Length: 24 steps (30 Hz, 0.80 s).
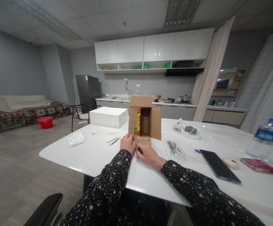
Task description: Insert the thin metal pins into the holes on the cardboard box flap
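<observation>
Cardboard is what both hands meet: the left hand [128,143] rests with fingers curled on the lower left corner of the open cardboard box [144,117], and the right hand [148,154] lies just beside it, fingers bent toward the bottom flap [143,141]. At this range I cannot tell whether either hand truly pinches the flap or only presses on it. The box lies on its side on the white desk [98,153], mouth toward the person, its flaps spread open, with a red and yellow strip showing inside the left wall.

From the hands outward: at ten o'clock two thin dark sticks [113,141] lie on the desk, and farther the same way a crumpled white tissue [75,139]. At eleven o'clock stands a closed white box [108,116]. At two o'clock a clear packet of tools [174,147] lies near, with a white plastic-wrapped item [187,129] beyond it. At three to four o'clock rest a dark phone [218,165], a roll of tape [230,162], a pink pack [257,164] and a water bottle [263,138].

As a judgement, the light box could slide or tip backward if the flap is pushed hard, since nothing braces it from behind.
</observation>
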Each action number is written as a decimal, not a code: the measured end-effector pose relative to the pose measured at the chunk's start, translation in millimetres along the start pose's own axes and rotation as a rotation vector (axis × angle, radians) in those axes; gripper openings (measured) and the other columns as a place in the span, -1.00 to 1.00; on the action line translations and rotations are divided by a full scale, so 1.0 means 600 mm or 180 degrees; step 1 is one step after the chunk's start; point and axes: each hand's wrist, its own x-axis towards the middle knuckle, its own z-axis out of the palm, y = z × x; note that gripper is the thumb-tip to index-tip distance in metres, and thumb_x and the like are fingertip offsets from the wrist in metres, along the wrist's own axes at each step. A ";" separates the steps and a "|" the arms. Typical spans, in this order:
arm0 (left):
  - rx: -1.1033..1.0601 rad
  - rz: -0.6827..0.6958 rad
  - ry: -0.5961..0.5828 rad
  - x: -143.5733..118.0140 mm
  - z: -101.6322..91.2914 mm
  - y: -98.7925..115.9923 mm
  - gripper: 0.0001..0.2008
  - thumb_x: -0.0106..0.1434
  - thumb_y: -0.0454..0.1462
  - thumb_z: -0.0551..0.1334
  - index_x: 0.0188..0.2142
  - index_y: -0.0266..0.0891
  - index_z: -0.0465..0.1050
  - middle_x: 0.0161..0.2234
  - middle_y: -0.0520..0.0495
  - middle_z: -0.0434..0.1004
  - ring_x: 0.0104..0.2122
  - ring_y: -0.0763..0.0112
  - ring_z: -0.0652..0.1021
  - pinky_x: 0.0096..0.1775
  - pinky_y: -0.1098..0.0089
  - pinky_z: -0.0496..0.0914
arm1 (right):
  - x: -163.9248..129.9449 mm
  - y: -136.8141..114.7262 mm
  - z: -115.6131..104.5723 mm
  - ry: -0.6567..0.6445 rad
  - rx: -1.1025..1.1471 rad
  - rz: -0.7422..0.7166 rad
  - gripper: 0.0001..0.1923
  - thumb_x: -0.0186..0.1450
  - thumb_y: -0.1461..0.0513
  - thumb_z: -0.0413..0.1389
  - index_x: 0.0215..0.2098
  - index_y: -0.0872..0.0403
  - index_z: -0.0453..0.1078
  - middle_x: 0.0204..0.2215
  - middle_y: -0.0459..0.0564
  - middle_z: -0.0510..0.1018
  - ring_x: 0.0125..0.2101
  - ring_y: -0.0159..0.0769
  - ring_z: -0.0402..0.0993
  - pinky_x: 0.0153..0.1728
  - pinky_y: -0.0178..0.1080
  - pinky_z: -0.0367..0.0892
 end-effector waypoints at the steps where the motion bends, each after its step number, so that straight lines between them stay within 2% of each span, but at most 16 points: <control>1: 0.0015 -0.0025 -0.0009 0.000 -0.001 0.001 -0.81 0.13 -0.35 0.08 -0.26 -0.20 0.38 -0.22 -0.10 0.39 -0.17 0.26 0.38 -0.14 0.29 0.25 | 0.000 0.000 0.000 -0.0008 -0.0008 0.0011 -0.91 0.28 0.23 -0.03 -0.30 0.07 0.29 -0.45 -0.06 0.49 -0.45 -0.35 0.36 -0.45 -0.34 0.05; 13: -0.0120 -0.0175 0.0007 0.001 0.002 -0.003 -0.82 0.14 -0.35 0.07 -0.27 -0.20 0.38 -0.26 -0.10 0.39 -0.21 0.29 0.40 -0.16 0.30 0.24 | 0.001 0.003 0.004 -0.0037 -0.0074 0.0028 -0.90 0.28 0.22 -0.03 -0.31 0.06 0.29 -0.44 -0.04 0.49 -0.44 -0.34 0.36 -0.44 -0.33 0.06; 24: -0.0075 -0.0174 -0.0088 0.002 -0.002 -0.002 -0.81 0.14 -0.36 0.07 -0.25 -0.19 0.36 -0.22 -0.10 0.39 -0.16 0.28 0.40 -0.14 0.29 0.22 | 0.001 0.004 0.004 -0.0053 -0.0046 0.0016 -0.90 0.29 0.23 -0.03 -0.32 0.07 0.29 -0.44 -0.04 0.49 -0.44 -0.34 0.36 -0.44 -0.33 0.06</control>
